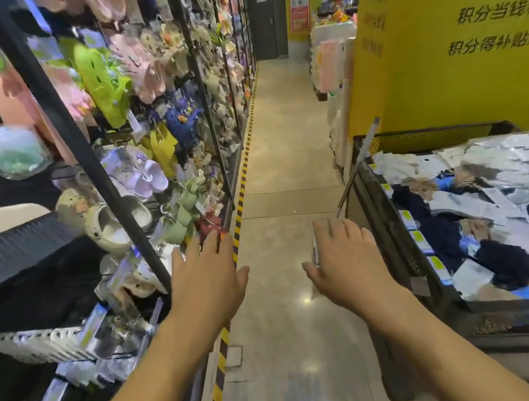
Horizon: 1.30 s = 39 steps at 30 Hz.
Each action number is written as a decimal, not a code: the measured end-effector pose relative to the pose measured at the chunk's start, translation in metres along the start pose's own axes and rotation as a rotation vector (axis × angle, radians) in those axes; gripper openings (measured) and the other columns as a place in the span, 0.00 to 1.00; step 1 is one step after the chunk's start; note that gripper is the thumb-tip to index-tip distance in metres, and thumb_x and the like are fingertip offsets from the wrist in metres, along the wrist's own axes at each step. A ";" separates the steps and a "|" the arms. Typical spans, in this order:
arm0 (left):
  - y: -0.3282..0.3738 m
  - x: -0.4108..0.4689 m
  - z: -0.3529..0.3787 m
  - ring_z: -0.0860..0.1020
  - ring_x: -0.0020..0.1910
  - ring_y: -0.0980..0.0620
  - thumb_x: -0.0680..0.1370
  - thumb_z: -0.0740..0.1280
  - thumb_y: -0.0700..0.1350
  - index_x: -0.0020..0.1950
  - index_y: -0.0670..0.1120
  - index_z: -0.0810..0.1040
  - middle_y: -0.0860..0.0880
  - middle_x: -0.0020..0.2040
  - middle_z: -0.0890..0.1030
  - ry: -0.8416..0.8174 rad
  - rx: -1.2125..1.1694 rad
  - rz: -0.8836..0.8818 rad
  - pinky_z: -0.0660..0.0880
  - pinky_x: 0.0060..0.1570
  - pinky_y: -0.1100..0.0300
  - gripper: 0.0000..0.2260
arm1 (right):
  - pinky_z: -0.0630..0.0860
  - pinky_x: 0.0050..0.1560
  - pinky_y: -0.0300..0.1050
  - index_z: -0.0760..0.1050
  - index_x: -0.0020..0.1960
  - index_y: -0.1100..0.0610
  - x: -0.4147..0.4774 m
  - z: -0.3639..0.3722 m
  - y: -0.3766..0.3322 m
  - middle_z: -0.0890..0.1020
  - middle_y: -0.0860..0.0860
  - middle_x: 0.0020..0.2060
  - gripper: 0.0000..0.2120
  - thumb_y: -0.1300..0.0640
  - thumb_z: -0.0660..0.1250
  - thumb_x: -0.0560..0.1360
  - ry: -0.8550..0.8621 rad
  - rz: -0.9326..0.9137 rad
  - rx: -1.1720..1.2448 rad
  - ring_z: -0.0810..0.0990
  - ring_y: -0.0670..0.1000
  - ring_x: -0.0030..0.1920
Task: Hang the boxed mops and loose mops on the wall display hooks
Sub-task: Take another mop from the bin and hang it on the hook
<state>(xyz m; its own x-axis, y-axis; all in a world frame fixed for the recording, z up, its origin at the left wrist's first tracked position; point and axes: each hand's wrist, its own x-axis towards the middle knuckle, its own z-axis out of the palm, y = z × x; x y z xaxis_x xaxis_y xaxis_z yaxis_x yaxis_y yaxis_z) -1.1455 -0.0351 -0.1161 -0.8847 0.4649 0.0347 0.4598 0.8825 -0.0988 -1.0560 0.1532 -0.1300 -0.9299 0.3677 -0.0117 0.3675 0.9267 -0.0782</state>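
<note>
Shop aisle, pale polished floor (285, 166) running straight ahead. The left side is filled by a tall black-framed rack (65, 122) crowded with hanging clogs and slippers (144, 176), tags blurred. On the right is a yellow wall (439, 86) with black printed characters. Below it a dark mesh bin (384, 221) is heaped with bagged clothing (484, 211) and narrows the aisle. Yellow-black hazard tape (244, 176) edges the rack's foot. A thin grey pole (360, 155) leans at the bin's near corner — cannot tell whether it is a mop handle; no other mop can be made out. The left hand (205, 270) is out by the rack, the right hand (343, 257) beside the bin — both palms down, fingers spread straight, gripping nothing.
</note>
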 end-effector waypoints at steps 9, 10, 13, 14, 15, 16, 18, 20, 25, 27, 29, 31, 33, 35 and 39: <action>0.001 0.135 0.019 0.61 0.80 0.44 0.83 0.57 0.63 0.82 0.51 0.59 0.49 0.82 0.62 -0.010 -0.046 0.014 0.60 0.76 0.42 0.31 | 0.65 0.74 0.60 0.54 0.81 0.55 0.136 0.011 0.003 0.64 0.57 0.78 0.35 0.38 0.59 0.82 -0.050 -0.012 -0.044 0.64 0.62 0.76; -0.002 0.153 0.024 0.61 0.80 0.43 0.83 0.57 0.63 0.82 0.50 0.59 0.49 0.82 0.62 -0.011 -0.056 0.022 0.60 0.76 0.42 0.31 | 0.65 0.73 0.60 0.54 0.80 0.55 0.153 0.014 0.003 0.65 0.56 0.77 0.35 0.38 0.59 0.82 -0.045 -0.007 -0.052 0.65 0.61 0.76; -0.010 0.213 0.038 0.60 0.80 0.43 0.83 0.57 0.63 0.82 0.50 0.58 0.49 0.82 0.62 -0.011 -0.080 0.042 0.62 0.76 0.42 0.31 | 0.65 0.74 0.59 0.54 0.81 0.56 0.203 0.021 -0.001 0.66 0.56 0.77 0.35 0.38 0.59 0.82 -0.055 0.029 -0.059 0.65 0.61 0.76; -0.013 0.233 0.041 0.60 0.80 0.44 0.83 0.57 0.63 0.82 0.50 0.59 0.49 0.82 0.62 -0.013 -0.094 0.049 0.62 0.76 0.42 0.31 | 0.64 0.74 0.59 0.54 0.81 0.56 0.220 0.023 -0.003 0.65 0.56 0.77 0.35 0.38 0.59 0.82 -0.064 0.044 -0.060 0.64 0.61 0.76; -0.016 0.252 0.044 0.60 0.80 0.44 0.83 0.57 0.63 0.82 0.50 0.60 0.49 0.82 0.62 -0.016 -0.108 0.054 0.61 0.75 0.42 0.30 | 0.64 0.74 0.58 0.54 0.81 0.56 0.236 0.025 -0.005 0.65 0.56 0.77 0.35 0.39 0.59 0.82 -0.069 0.059 -0.068 0.64 0.61 0.76; -0.019 0.277 0.047 0.60 0.80 0.44 0.83 0.58 0.63 0.81 0.50 0.60 0.49 0.82 0.63 -0.020 -0.124 0.068 0.61 0.75 0.43 0.30 | 0.64 0.74 0.58 0.54 0.81 0.56 0.256 0.026 -0.006 0.65 0.56 0.77 0.35 0.39 0.59 0.82 -0.075 0.081 -0.075 0.65 0.61 0.76; -0.022 0.307 0.047 0.60 0.80 0.45 0.83 0.57 0.62 0.81 0.50 0.61 0.49 0.81 0.64 -0.030 -0.127 0.092 0.60 0.75 0.43 0.29 | 0.64 0.74 0.57 0.53 0.82 0.55 0.279 0.023 -0.006 0.64 0.56 0.78 0.35 0.39 0.58 0.82 -0.091 0.125 -0.068 0.64 0.60 0.76; -0.027 0.347 0.047 0.61 0.80 0.45 0.83 0.57 0.62 0.81 0.50 0.60 0.49 0.80 0.64 -0.013 -0.127 0.136 0.60 0.76 0.43 0.29 | 0.62 0.76 0.58 0.53 0.82 0.56 0.313 0.019 -0.005 0.62 0.56 0.79 0.35 0.39 0.58 0.82 -0.089 0.171 -0.077 0.62 0.60 0.78; -0.024 0.437 0.044 0.60 0.80 0.44 0.84 0.56 0.62 0.82 0.51 0.59 0.49 0.82 0.62 -0.029 -0.131 0.227 0.57 0.76 0.42 0.29 | 0.62 0.76 0.57 0.54 0.82 0.55 0.385 0.012 0.002 0.64 0.56 0.78 0.34 0.39 0.58 0.83 -0.097 0.283 -0.066 0.62 0.60 0.78; -0.019 0.464 0.046 0.62 0.79 0.43 0.83 0.57 0.62 0.81 0.50 0.60 0.48 0.81 0.63 -0.046 -0.124 0.263 0.59 0.75 0.42 0.29 | 0.62 0.77 0.58 0.54 0.82 0.54 0.406 0.015 0.009 0.64 0.56 0.79 0.35 0.39 0.59 0.83 -0.102 0.317 -0.044 0.62 0.60 0.78; -0.011 0.489 0.048 0.64 0.77 0.43 0.83 0.57 0.62 0.80 0.50 0.61 0.48 0.80 0.65 -0.051 -0.108 0.299 0.61 0.74 0.44 0.28 | 0.61 0.78 0.59 0.53 0.83 0.54 0.424 0.017 0.017 0.61 0.55 0.80 0.36 0.39 0.59 0.83 -0.104 0.356 -0.018 0.60 0.60 0.79; 0.000 0.513 0.049 0.65 0.76 0.43 0.83 0.57 0.62 0.79 0.50 0.63 0.48 0.78 0.67 -0.054 -0.102 0.329 0.62 0.72 0.44 0.27 | 0.62 0.78 0.59 0.52 0.83 0.54 0.441 0.019 0.027 0.61 0.55 0.80 0.37 0.39 0.59 0.82 -0.091 0.384 0.000 0.60 0.60 0.79; 0.013 0.534 0.051 0.64 0.77 0.43 0.83 0.57 0.62 0.79 0.50 0.62 0.48 0.79 0.67 -0.062 -0.084 0.363 0.62 0.73 0.44 0.28 | 0.62 0.77 0.58 0.52 0.83 0.55 0.456 0.022 0.041 0.61 0.55 0.80 0.37 0.39 0.60 0.82 -0.088 0.411 0.010 0.61 0.60 0.79; 0.026 0.554 0.054 0.63 0.78 0.44 0.83 0.57 0.62 0.80 0.50 0.61 0.49 0.80 0.66 -0.065 -0.070 0.397 0.62 0.73 0.44 0.28 | 0.62 0.76 0.58 0.52 0.83 0.56 0.470 0.027 0.055 0.60 0.56 0.81 0.36 0.40 0.59 0.83 -0.096 0.441 0.022 0.61 0.60 0.78; 0.058 0.599 0.060 0.64 0.78 0.45 0.83 0.56 0.62 0.80 0.50 0.61 0.50 0.80 0.65 -0.080 -0.046 0.432 0.63 0.74 0.44 0.28 | 0.61 0.76 0.58 0.51 0.83 0.57 0.505 0.039 0.092 0.59 0.57 0.81 0.37 0.40 0.58 0.83 -0.097 0.494 0.063 0.60 0.61 0.79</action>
<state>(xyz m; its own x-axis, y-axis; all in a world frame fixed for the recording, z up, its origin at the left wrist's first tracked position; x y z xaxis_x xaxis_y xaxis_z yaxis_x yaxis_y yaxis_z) -1.6535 0.2903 -0.1609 -0.6126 0.7866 -0.0777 0.7903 0.6113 -0.0427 -1.4923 0.4210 -0.1817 -0.6436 0.7496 -0.1548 0.7650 0.6362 -0.1000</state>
